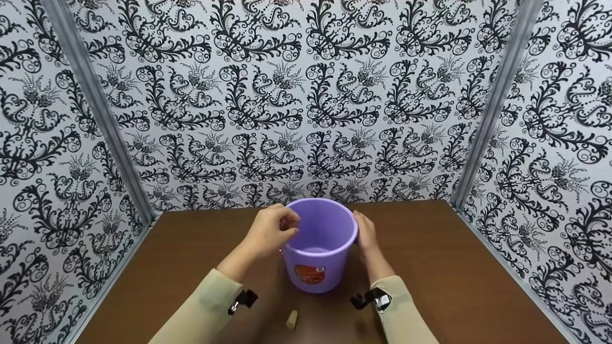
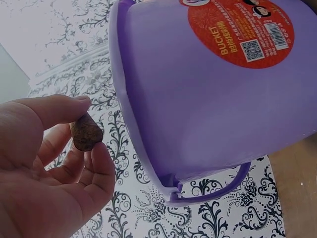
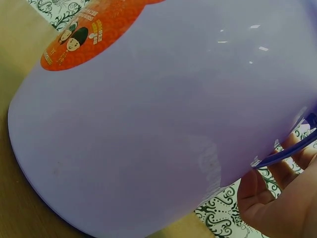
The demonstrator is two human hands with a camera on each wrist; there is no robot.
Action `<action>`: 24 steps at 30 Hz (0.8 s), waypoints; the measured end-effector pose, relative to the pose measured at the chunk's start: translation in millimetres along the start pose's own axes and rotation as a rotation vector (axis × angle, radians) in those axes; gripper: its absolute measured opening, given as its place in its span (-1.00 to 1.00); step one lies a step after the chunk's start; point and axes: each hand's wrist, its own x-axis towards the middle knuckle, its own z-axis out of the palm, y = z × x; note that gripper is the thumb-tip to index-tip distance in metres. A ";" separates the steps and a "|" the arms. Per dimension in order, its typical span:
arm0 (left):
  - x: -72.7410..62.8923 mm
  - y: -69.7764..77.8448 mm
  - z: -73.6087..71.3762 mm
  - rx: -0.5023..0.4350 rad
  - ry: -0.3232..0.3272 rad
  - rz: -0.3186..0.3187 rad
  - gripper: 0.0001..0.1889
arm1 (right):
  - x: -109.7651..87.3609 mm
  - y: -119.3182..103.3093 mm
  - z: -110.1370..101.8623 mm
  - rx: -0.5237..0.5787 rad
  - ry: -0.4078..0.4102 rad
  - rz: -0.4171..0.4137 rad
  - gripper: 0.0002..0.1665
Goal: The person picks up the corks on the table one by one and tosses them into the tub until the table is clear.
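A purple bucket with an orange-red label stands upright on the table. Between thumb and fingers, my left hand pinches a small brown cork, held beside the bucket's rim at the left. My right hand grips the opposite side of the bucket near the rim. In the right wrist view, its fingers pass behind the dark purple strip of the bucket's handle. A second, tan cork lies on the table in front of the bucket, between my forearms.
The brown table is enclosed by patterned black-and-white walls at the back and both sides. Grey strips run up the corners. The bucket's handle hangs down its outer side in the left wrist view.
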 end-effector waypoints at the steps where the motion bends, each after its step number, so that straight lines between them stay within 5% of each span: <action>1: 1.9 0.8 0.8 0.006 -0.009 0.002 -0.80 | -0.3 -0.3 -0.2 0.004 -0.003 0.007 -0.62; 24: 32.9 3.6 27.7 0.115 -0.186 0.028 -0.82 | 1.6 -0.8 0.6 0.046 0.016 0.013 -0.67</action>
